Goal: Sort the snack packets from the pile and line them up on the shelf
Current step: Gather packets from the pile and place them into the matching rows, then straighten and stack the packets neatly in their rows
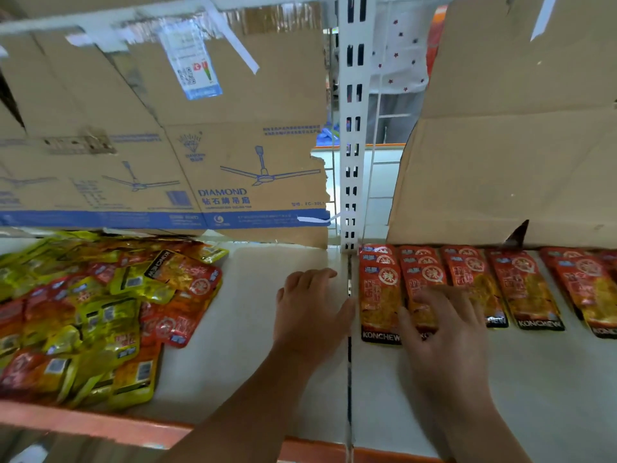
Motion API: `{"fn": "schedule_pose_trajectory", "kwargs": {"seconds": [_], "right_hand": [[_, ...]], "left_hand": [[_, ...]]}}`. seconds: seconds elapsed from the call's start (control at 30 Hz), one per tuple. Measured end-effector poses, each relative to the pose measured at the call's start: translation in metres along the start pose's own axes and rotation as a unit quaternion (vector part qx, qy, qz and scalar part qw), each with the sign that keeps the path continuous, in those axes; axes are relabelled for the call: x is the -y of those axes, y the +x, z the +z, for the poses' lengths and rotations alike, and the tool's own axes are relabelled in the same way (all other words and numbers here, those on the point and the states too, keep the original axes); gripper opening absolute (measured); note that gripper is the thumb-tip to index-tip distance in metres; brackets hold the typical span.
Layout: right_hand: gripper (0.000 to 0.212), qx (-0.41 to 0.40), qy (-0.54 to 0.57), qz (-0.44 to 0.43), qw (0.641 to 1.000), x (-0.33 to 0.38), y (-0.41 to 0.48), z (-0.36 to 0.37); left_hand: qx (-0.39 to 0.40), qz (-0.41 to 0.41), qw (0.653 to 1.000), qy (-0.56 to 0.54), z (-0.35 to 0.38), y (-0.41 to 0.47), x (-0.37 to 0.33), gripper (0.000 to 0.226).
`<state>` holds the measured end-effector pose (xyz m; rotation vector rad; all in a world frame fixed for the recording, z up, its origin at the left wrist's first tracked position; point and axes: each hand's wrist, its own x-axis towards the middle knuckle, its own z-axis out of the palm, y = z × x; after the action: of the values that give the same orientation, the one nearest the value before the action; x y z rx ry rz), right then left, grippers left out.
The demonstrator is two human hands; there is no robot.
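On the right half of the white shelf point(260, 295), the right hand point(444, 325) is lying with fingers spread and straight over the row of red packets point(524, 289), touching its second stack from the left without gripping it. The left hand point(310, 309) is resting flat and empty on bare shelf beside the row, well apart from the pile point(93, 312) of red and yellow packets at far left.

The pile of snack packets point(83, 312) is cut off by the left edge, and the row of red packets point(521, 289) by the right. The second packet point(422, 275) is half covered by the blurred right hand point(444, 329).
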<state>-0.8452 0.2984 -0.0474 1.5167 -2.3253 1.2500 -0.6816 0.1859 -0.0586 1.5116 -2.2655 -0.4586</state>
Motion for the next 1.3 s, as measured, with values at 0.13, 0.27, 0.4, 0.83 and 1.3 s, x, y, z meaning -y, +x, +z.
{"fn": "schedule_pose_trajectory", "kwargs": {"seconds": [0.13, 0.27, 0.4, 0.83, 1.3], "right_hand": [[0.027, 0.041, 0.027, -0.009, 0.999, 0.003, 0.006, -0.004], [0.033, 0.081, 0.062, -0.01, 0.995, 0.026, 0.018, -0.002], [0.023, 0.101, 0.062, -0.066, 0.991, 0.067, 0.019, 0.018], [0.039, 0.272, 0.021, -0.09, 0.958, 0.214, -0.03, 0.142], [0.06, 0.245, -0.07, 0.064, 0.965, 0.29, -0.025, 0.237]], "left_hand": [[-0.018, -0.018, 0.998, -0.064, -0.016, -0.006, 0.002, 0.054], [-0.052, -0.008, 0.996, -0.069, -0.039, -0.025, 0.021, 0.056], [-0.093, -0.01, 0.995, -0.048, -0.067, -0.039, 0.058, 0.049], [-0.133, -0.061, 0.989, 0.024, -0.167, -0.061, 0.245, 0.054], [-0.018, 0.048, 0.996, 0.068, -0.183, -0.055, 0.325, 0.065]]}}
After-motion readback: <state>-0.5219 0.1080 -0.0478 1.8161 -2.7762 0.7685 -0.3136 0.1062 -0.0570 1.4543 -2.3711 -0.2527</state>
